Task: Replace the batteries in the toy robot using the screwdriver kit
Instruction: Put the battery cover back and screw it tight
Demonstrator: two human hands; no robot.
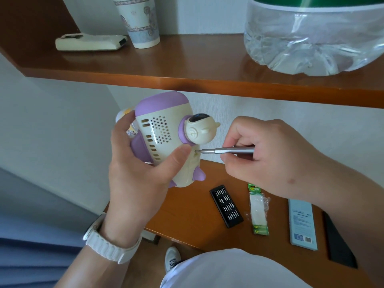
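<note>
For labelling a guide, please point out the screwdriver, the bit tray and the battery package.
screwdriver [227, 151]: head view, middle of its metal shaft.
bit tray [226, 206]: head view, centre of the rows of bits.
battery package [257, 208]: head view, its white middle part.

Toy robot [164, 140], within the left fingers [124, 125]: smooth moulded plastic, low sheen. Screwdriver [226, 151], within the right fingers [234, 140]: bare metal, satin finish. Bit tray [226, 205], below the right fingers: matt black plastic holding bright metal bits. Battery pack [258, 208], beside the tray: printed card with crumpled clear film. Table [187, 215]: wood, glossy varnish. Shelf [187, 65], above the fingers: wood, equally glossy. Watch strap [108, 244], below the left fingers: ribbed, matt.
</note>
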